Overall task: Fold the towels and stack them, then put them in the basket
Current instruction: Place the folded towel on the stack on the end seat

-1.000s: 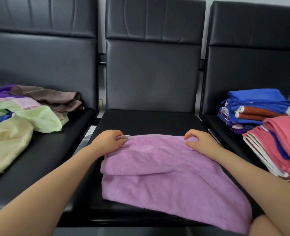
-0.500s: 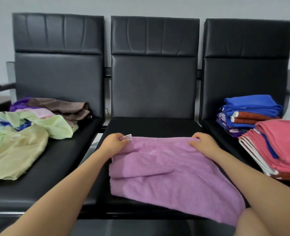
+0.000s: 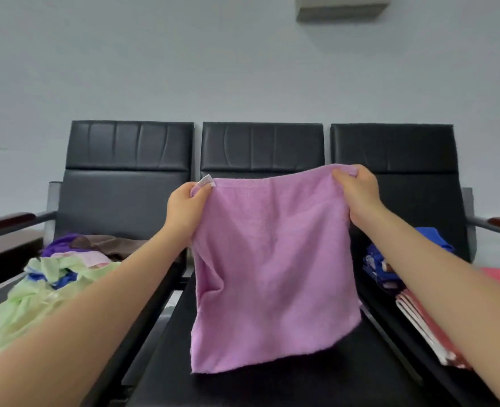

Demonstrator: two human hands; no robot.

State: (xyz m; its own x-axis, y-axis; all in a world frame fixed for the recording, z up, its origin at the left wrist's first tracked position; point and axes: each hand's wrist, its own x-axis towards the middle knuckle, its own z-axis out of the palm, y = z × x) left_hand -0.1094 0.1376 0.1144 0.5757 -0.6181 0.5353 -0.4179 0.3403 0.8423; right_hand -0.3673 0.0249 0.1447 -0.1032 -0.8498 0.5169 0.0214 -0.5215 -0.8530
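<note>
Folding is sitting roughly midway: unfolded towels [image 3: 37, 292] are waiting on the left seat, folded stacks [image 3: 389, 274] are resting on the right (no basket in view). Lilac towel [image 3: 272, 274] is now hanging above the middle seat [image 3: 272, 386], no longer lying flat. Left hand [image 3: 184, 210] and right hand [image 3: 357, 192] are pinching its top corners.

Three black padded chairs [image 3: 131, 198] stand joined in a row against a pale grey wall [image 3: 184, 60]. Dark red armrests [image 3: 6, 220] cap both ends. A beige wall unit [image 3: 342, 7] hangs high.
</note>
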